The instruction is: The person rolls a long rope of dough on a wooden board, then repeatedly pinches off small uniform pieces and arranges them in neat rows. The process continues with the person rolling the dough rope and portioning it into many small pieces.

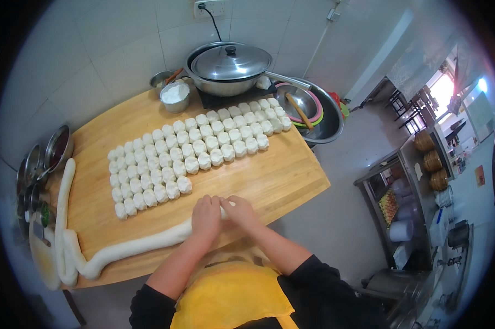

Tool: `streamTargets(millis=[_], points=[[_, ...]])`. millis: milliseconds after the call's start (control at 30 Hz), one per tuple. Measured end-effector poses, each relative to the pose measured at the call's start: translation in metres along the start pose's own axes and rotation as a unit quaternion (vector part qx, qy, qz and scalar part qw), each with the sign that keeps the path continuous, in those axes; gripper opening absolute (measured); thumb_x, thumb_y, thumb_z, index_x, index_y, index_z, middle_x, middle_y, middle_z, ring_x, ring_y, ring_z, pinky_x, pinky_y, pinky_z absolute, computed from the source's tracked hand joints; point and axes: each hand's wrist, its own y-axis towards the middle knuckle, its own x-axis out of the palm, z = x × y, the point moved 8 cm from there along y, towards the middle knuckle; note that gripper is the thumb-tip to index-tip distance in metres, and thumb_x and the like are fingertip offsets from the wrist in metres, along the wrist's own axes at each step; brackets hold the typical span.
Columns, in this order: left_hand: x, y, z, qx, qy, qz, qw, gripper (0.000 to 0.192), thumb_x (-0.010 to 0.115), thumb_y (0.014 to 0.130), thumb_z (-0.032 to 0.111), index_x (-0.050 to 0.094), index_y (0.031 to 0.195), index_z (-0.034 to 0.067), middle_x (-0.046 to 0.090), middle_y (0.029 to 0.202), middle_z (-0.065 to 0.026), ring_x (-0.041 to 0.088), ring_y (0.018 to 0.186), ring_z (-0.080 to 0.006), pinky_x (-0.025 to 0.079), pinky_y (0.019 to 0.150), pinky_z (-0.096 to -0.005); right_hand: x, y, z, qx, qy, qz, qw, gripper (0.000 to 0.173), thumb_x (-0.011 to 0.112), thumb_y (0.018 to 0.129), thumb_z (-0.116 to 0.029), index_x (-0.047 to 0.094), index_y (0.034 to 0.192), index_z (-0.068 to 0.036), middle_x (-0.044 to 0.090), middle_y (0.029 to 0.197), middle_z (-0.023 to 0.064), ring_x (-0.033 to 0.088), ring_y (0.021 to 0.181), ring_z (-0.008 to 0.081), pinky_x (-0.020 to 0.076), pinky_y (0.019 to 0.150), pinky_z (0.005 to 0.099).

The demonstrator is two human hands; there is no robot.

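A long rope of white dough runs along the near edge of the wooden board and folds back on itself at the left. My left hand is closed around the rope close to its right end. Right beside it, touching it, my right hand grips the tip, and a bit of dough shows between the two hands. Beyond my hands, portioned dough pieces stand in several close rows across the board.
A lidded steel pan sits at the back beside a bowl of white powder. Nested basins with a wooden rolling pin are at the right corner. Metal bowls line the left edge. A metal shelf stands farther right.
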Motion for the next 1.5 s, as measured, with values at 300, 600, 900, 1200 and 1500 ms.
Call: streamTargets(millis=[300,600,900,1200,1500], points=[[0.016,0.027,0.009,-0.071,-0.077,-0.15,0.983,0.031,0.06,0.084,0.028,0.067,0.107,0.009,0.072,0.095,-0.0155,0.069,0.09,-0.0356,0.054,0.078,-0.0465,-0.032,-0.01,-0.029,-0.092,0.02,0.165,0.982,0.027,0.065,0.087,-0.03,0.066,0.085,-0.003,0.066,0.078,0.0234,0.065,0.074,0.0395,0.0518,0.068,0.0444],[0.066,0.069,0.032,-0.047,0.035,-0.304,0.951,0.026,0.064,0.078,0.028,0.074,0.092,0.008,0.073,0.099,-0.0165,0.069,0.092,-0.0349,0.055,0.08,-0.0445,-0.074,0.011,0.01,0.016,-0.008,0.035,0.999,0.026,0.068,0.082,-0.029,0.067,0.083,-0.002,0.067,0.075,0.0196,0.066,0.069,0.033,0.0524,0.066,0.0416],[0.044,0.066,0.015,-0.072,-0.077,-0.161,0.981,0.071,0.075,0.077,0.033,0.049,0.134,-0.002,0.055,0.133,-0.0257,0.052,0.124,-0.0402,0.043,0.103,-0.0467,-0.193,0.158,0.019,-0.02,-0.08,0.139,0.987,0.052,0.069,0.088,-0.044,0.063,0.117,-0.001,0.069,0.1,0.0222,0.067,0.095,0.0368,0.0519,0.083,0.0433],[0.033,0.002,-0.034,-0.142,0.024,-0.098,0.985,0.08,0.073,0.076,0.025,0.041,0.139,-0.011,0.051,0.133,-0.0317,0.049,0.124,-0.0442,0.039,0.108,-0.0484,-0.184,0.228,0.036,-0.023,-0.145,0.086,0.985,0.046,0.069,0.086,-0.038,0.064,0.112,-0.001,0.067,0.108,0.0242,0.063,0.1,0.0408,0.049,0.085,0.0492],[0.02,0.006,-0.02,-0.081,0.023,-0.186,0.979,0.041,0.072,0.067,0.006,0.058,0.105,-0.002,0.062,0.099,-0.0215,0.058,0.096,-0.0406,0.048,0.085,-0.0486,-0.018,0.084,-0.007,-0.149,-0.248,-0.077,0.954,0.039,0.059,0.095,-0.041,0.068,0.103,-0.004,0.066,0.1,0.0216,0.064,0.096,0.0387,0.0505,0.084,0.0503]])
